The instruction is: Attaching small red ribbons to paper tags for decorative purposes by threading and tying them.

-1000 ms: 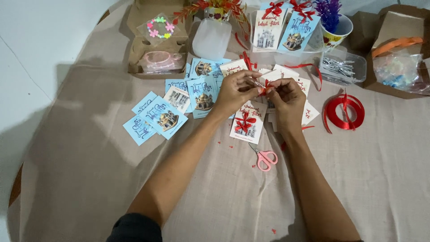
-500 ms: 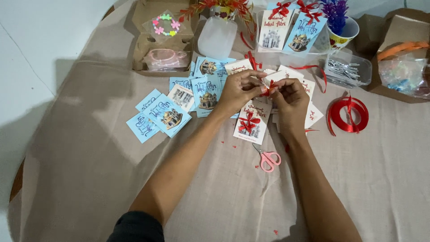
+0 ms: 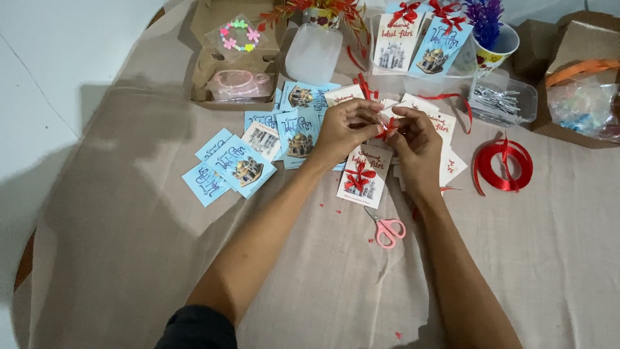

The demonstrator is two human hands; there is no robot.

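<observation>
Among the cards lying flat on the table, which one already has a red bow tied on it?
The white card lying just below the left hand, above the pink scissors. It carries a red bow; the flat blue cards to its left show none.

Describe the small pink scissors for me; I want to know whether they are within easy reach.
The pink scissors are small, with glossy pink loop handles that look like plastic and short metal blades. They lie flat and closed on the beige tablecloth, blades pointing up-left toward a white card with a red bow, handles toward the person. Nothing touches them; they rest just below the right hand, beside that wrist.
</observation>
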